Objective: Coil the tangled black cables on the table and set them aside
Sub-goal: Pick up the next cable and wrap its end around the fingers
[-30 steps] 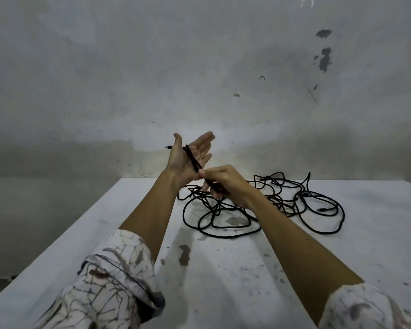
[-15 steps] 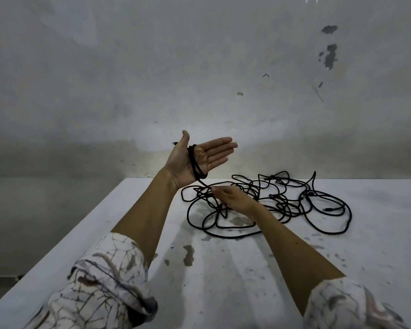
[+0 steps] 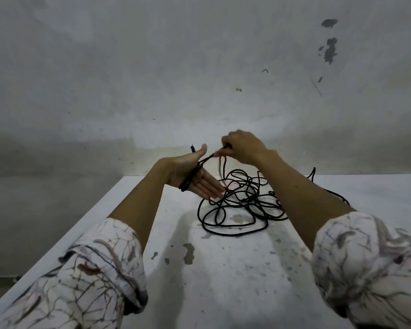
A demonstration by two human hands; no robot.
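A tangle of black cables (image 3: 237, 210) lies on the white table (image 3: 223, 269), partly hidden behind my right forearm. My left hand (image 3: 192, 176) is held above the table with the palm up and fingers straight, pointing down to the right. Several turns of black cable are wrapped across its palm, and a plug end (image 3: 192, 148) sticks up behind the thumb. My right hand (image 3: 242, 146) is raised above and to the right of the left one. It pinches the cable strand, which runs taut from its fingers down to the left palm.
A stained grey wall (image 3: 199, 67) rises right behind the table. The table's left edge (image 3: 64, 245) runs diagonally, with the floor beyond it. Paint chips and stains mark the near tabletop. Patterned sleeves cover both my forearms near the camera.
My right hand rose from the tangle on the table to above my left hand, pulling a strand taut. My left hand tilted so its fingers point downward.
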